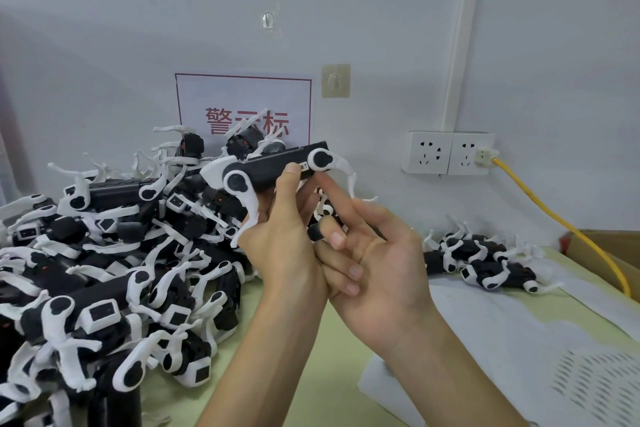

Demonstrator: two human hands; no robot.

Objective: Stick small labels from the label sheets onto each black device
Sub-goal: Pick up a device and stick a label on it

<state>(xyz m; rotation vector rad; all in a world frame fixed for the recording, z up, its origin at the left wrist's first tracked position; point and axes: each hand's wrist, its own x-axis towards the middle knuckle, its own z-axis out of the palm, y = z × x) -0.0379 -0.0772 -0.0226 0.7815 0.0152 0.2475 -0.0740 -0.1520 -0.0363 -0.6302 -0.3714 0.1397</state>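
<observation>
Head view, left to right. Big heap of black devices [104, 270] with white legs, piled on green table [329, 357] at left. Left hand [284, 236] raised above table, fingers and thumb curled round held device [277, 166], kept level before red-lettered wall sign [242, 104]. Small label [304, 166] on device side, just beside thumb. Right hand [374, 253]: index fingertip touching device at label, other fingers loosely bent, gripping nothing. Smaller heap [485, 263] of devices further right. Label sheets [502, 340] flat on table, lower right.
</observation>
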